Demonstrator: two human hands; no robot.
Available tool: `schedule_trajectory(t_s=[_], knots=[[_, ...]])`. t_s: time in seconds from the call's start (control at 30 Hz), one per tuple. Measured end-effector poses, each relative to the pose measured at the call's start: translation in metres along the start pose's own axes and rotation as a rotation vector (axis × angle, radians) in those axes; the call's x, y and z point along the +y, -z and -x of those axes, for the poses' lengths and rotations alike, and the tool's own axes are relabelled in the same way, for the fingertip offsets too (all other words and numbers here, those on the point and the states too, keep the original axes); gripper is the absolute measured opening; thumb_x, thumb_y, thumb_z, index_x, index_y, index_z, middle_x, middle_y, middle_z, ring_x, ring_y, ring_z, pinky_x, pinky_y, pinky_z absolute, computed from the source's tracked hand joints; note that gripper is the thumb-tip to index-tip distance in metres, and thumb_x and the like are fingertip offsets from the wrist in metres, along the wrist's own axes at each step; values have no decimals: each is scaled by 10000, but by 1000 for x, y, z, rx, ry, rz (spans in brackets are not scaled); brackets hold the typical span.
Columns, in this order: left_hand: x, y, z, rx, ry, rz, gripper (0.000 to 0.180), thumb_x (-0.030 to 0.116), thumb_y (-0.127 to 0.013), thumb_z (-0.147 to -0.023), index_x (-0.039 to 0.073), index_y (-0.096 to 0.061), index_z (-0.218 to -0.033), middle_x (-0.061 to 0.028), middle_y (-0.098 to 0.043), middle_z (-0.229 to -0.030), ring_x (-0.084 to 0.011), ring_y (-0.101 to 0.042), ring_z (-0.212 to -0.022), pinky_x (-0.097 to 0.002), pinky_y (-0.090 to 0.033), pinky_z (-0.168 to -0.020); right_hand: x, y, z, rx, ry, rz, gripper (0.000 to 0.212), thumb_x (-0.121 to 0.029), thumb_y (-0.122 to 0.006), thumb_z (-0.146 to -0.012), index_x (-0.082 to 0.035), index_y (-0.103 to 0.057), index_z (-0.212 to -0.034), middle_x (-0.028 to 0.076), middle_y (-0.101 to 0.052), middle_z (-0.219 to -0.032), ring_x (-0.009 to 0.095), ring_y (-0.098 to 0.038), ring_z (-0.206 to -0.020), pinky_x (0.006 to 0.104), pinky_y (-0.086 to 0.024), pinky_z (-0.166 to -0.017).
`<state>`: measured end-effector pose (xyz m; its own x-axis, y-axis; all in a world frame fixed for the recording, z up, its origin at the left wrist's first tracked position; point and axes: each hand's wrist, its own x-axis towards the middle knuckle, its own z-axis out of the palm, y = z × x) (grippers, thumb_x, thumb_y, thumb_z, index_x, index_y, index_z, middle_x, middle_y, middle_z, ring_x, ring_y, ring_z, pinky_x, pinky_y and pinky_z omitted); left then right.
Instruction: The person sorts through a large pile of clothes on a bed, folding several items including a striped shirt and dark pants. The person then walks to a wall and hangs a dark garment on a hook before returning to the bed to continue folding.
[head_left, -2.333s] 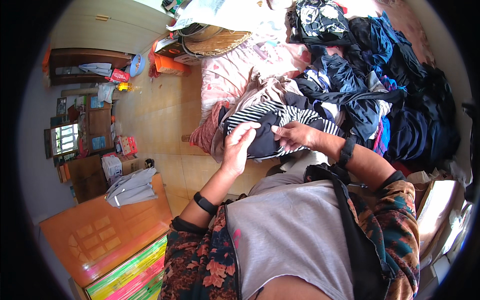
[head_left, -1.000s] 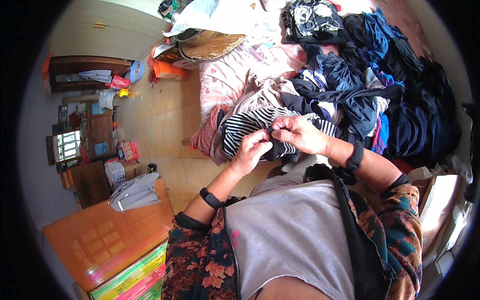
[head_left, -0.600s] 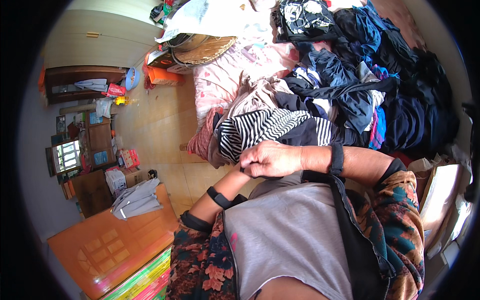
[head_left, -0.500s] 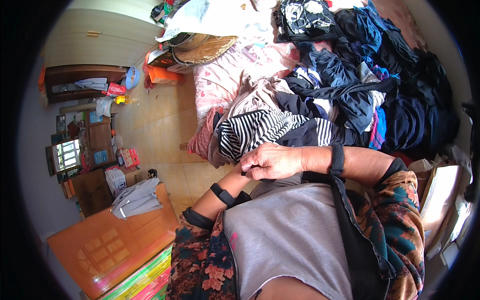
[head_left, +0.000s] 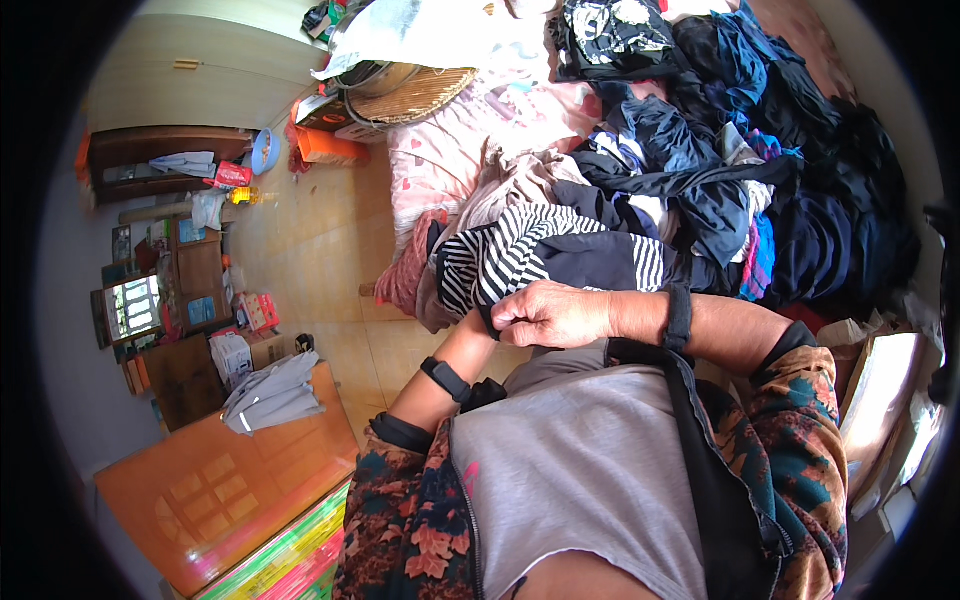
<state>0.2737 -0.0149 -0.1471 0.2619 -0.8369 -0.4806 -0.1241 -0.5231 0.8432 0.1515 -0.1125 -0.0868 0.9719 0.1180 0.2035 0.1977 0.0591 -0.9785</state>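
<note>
A black-and-white striped garment [head_left: 515, 245] with a plain dark panel [head_left: 590, 262] lies bunched at the near edge of the bed, right before me. Across the front of it reaches my right hand [head_left: 555, 315], its fingers curled closed on the garment's dark edge. My left forearm [head_left: 425, 393] comes up from the lower left, and its wrist meets that dark edge under my right fingers. Cloth and my right hand hide the left hand's fingers; it appears to be inside the garment. Both forearms wear black straps.
Dark clothes [head_left: 700, 170] are heaped over the right of the bed. A pink patterned sheet [head_left: 430, 160] shows at left, with a woven round tray [head_left: 425, 97] beyond. On the left, a grey garment [head_left: 275, 395] lies on an orange wooden table [head_left: 200, 480]; tiled floor [head_left: 310, 240] lies between.
The striped garment has shifted and bunched up, so more of its dark panel shows. Both hands have moved slightly up and right, the right one still closed on the edge.
</note>
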Motion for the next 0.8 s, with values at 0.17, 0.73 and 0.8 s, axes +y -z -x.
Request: schedule_trajectory(t_s=[0.17,0.73,0.8], knots=[[-6,7,-7,111,-156,-269,231,40,-454,-937,-52,-571,-1113,-138,-613,-1146,-188,-609,-1059,-323,-519,-850,2,6,4,-68,-84,-84,140,-154,-527,-898,-30,-528,-832,88,-510,-701,170,-501,-666,323,-442,-680],[92,45,69,-14,48,340,294,9,-429,-973,-40,-484,-1258,-136,-639,-1109,-250,-700,-771,-255,-550,-563,105,69,108,401,-596,-85,617,-401,-678,-875,-1,-472,-1297,122,-541,-1238,210,-512,-1154,341,-406,-1008],[109,51,73,-53,66,367,286,62,-470,-980,-28,-496,-1251,-123,-641,-1078,-226,-699,-711,-238,-525,-498,116,58,109,229,-617,117,756,-454,-718,-819,-2,-443,-1359,191,-507,-1322,303,-471,-1261,363,-375,-1061]])
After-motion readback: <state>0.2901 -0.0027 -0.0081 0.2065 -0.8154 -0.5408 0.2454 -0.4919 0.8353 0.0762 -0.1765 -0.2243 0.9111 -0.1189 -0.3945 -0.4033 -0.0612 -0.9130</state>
